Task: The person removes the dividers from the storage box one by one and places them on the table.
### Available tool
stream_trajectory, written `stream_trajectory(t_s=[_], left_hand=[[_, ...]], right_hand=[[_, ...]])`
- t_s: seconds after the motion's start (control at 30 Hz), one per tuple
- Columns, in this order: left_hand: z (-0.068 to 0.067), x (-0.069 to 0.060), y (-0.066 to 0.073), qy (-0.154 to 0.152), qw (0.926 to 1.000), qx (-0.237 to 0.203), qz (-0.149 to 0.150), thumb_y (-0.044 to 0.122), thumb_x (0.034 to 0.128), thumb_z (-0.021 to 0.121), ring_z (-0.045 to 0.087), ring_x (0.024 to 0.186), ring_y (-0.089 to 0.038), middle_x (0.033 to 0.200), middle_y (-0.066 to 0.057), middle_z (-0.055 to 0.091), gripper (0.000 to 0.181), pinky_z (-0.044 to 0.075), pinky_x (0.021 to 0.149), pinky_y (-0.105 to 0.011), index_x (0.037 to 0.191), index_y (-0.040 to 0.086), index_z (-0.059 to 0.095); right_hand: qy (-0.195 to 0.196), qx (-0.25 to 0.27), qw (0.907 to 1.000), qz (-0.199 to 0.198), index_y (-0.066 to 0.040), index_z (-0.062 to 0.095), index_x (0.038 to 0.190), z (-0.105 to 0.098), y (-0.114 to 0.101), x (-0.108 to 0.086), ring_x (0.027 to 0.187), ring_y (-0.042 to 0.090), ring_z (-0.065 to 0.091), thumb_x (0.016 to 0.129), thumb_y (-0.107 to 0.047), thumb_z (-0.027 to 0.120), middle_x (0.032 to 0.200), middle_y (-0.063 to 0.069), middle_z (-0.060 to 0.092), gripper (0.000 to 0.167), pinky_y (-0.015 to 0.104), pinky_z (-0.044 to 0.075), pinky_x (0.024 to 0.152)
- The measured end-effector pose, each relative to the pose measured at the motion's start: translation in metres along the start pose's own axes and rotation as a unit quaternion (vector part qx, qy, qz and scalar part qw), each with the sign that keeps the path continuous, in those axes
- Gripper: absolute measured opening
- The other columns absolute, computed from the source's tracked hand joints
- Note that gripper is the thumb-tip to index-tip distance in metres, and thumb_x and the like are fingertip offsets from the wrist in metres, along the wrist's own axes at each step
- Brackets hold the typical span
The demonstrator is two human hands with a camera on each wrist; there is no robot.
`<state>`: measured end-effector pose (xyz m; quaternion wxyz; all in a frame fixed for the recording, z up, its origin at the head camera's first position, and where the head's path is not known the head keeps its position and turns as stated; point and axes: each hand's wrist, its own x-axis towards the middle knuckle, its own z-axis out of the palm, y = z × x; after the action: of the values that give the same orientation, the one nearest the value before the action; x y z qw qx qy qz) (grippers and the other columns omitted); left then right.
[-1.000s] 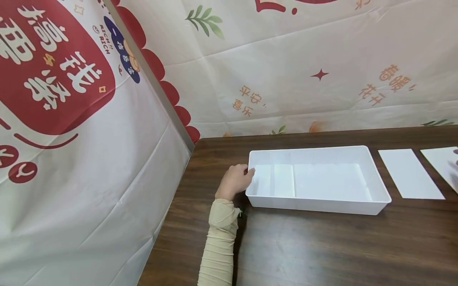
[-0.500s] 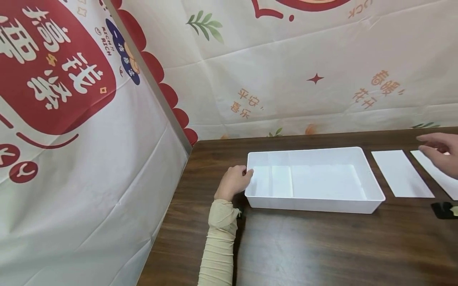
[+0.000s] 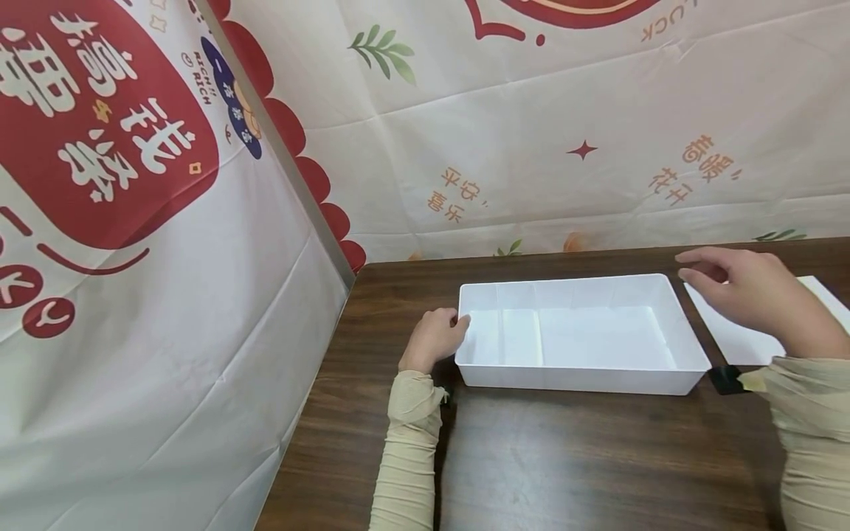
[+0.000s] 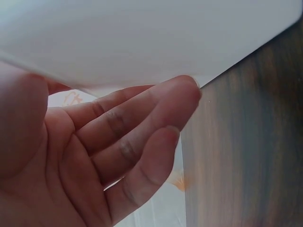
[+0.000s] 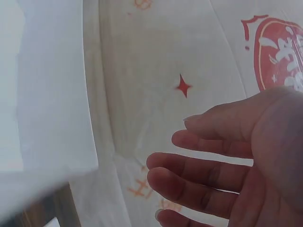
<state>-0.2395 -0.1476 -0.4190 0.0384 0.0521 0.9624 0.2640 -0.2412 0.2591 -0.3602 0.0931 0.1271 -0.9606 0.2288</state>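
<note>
A long white plastic tray sits on the dark wooden table, its inside holding nothing that I can see. My left hand grips the tray's left end, thumb over the rim and fingers against the outer wall; the left wrist view shows the fingers bent under the white wall. Just right of the tray's right end hovers my right hand, fingers loosely bent with nothing between them. In the right wrist view, a gap separates these fingers from the tray wall.
White paper sheets lie on the brown table beneath and beyond my right hand, partly hidden by it. A printed white cloth hangs behind the table, and another cloth hangs along its left side.
My right hand has come in from the right edge and moved left over the papers to the tray's right end. My left hand keeps its grip on the tray. The view has shifted slightly.
</note>
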Motion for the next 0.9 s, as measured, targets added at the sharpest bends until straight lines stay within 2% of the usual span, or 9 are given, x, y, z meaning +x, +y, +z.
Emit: stream_trajectory(t_s=[0.2,0.37,0.63,0.9], left_hand=[[0.001,0.001,0.0,-0.003,1.0,0.003,-0.002,0.037,0.103,0.047,0.054,0.065,-0.017,0.072,-0.004,0.058,0.037,0.043,0.061,-0.029,0.084,0.01,0.063],[-0.001,0.0,0.0,0.0,1.0,0.003,-0.001,0.036,0.1027,0.048,0.055,0.066,-0.018,0.074,-0.004,0.059,0.036,0.043,0.062,-0.029,0.085,0.009,0.064],[-0.002,-0.001,0.0,0.0,1.0,0.0,-0.007,0.036,0.1028,0.048,0.053,0.063,-0.017,0.071,-0.004,0.057,0.037,0.042,0.059,-0.029,0.083,0.009,0.063],[-0.001,-0.001,0.001,0.002,1.0,-0.006,-0.002,0.035,0.1024,0.048,0.051,0.061,-0.016,0.068,-0.003,0.055,0.036,0.04,0.057,-0.028,0.08,0.01,0.062]], right_hand=[[-0.034,0.019,0.999,-0.02,0.006,0.06,0.124,0.012,-0.018,0.006,0.077,0.028,0.056,0.097,-0.016,0.06,0.089,0.015,0.066,0.034,0.038,0.044,0.059],[-0.047,0.041,0.9977,-0.025,0.005,0.06,0.125,0.02,-0.037,0.012,0.085,0.035,0.06,0.098,-0.017,0.059,0.099,0.024,0.066,0.035,0.043,0.048,0.062],[-0.069,0.064,0.9946,-0.043,0.004,0.061,0.125,0.033,-0.064,0.015,0.091,0.037,0.061,0.099,-0.018,0.059,0.103,0.025,0.066,0.034,0.052,0.053,0.071],[-0.076,0.07,0.993,-0.056,0.001,0.063,0.124,0.04,-0.083,0.018,0.091,0.035,0.062,0.098,-0.018,0.059,0.103,0.021,0.067,0.032,0.045,0.053,0.067]])
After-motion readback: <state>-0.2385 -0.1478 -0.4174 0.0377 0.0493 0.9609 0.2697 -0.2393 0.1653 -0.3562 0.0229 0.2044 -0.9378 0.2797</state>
